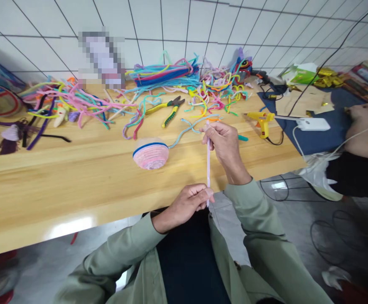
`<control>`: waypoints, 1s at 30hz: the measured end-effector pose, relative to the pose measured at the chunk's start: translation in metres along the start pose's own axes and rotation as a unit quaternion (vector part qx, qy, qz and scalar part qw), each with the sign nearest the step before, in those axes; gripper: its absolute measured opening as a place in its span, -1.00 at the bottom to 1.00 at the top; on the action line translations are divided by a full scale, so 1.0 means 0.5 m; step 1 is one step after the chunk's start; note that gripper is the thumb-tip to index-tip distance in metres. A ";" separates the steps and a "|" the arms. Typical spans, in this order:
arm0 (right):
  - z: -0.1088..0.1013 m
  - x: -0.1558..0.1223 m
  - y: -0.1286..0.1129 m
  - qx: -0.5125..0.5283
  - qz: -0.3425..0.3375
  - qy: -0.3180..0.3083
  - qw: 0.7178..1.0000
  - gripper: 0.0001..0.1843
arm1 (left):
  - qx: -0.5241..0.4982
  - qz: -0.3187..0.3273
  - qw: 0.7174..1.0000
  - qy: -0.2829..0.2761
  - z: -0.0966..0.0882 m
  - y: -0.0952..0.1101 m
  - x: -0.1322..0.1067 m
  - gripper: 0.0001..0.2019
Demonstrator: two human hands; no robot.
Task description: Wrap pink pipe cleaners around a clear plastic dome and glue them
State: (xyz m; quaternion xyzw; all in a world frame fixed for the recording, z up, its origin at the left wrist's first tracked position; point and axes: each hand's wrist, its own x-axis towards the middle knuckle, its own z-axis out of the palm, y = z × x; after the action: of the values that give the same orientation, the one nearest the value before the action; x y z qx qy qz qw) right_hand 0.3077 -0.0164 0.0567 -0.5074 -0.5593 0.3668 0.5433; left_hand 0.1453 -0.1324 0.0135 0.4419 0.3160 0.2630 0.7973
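A pale lilac pipe cleaner (208, 166) stretches straight between my two hands near the table's front edge. My right hand (223, 141) pinches its upper end, and my left hand (193, 197) grips the lower end close to my body. To the left of my right hand, a pink coiled half-ball (152, 157) with a dark blue band rests on the table. A light blue pipe cleaner (179, 137) trails from beside it towards my right hand. A teal stick-like piece (243, 138) lies just right of that hand.
Pliers (171, 110) with yellow-green handles lie behind the half-ball. Heaps of coloured pipe cleaners (166, 76) line the wall. At right stand a yellow glue gun (261, 121) and a white power strip (313, 124) with cables, near another person's arm (366, 133).
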 end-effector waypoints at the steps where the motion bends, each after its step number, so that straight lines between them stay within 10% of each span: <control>1: 0.001 0.000 -0.001 -0.003 -0.003 -0.002 1.000 -0.64 | -0.002 -0.005 1.000 0.000 0.000 -0.002 0.000 -0.44; 9: -0.025 0.011 0.001 -0.064 -0.010 0.024 0.998 -0.58 | -0.010 -0.015 0.999 0.027 -0.008 0.005 -0.011 -0.44; 13: -0.054 -0.063 -0.042 -0.226 -0.160 0.077 0.958 -0.61 | -0.005 -0.020 0.999 0.033 -0.027 0.034 -0.021 -0.46; 20: -0.048 -0.216 -0.103 -0.288 -0.294 -0.313 0.856 -0.54 | -0.041 -0.024 0.999 -0.016 -0.056 0.052 -0.037 -0.42; 30: -0.044 -0.184 -0.085 -0.183 -0.201 -0.394 0.878 -0.75 | -0.066 -0.073 0.993 -0.064 -0.068 0.085 -0.075 -0.38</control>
State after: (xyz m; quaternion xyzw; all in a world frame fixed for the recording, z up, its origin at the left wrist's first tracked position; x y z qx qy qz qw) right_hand 0.3122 -0.1175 0.0791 -0.2880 -0.8741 0.3109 0.2376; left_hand 0.0893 -0.1203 0.0469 0.3804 0.2774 0.1954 0.8603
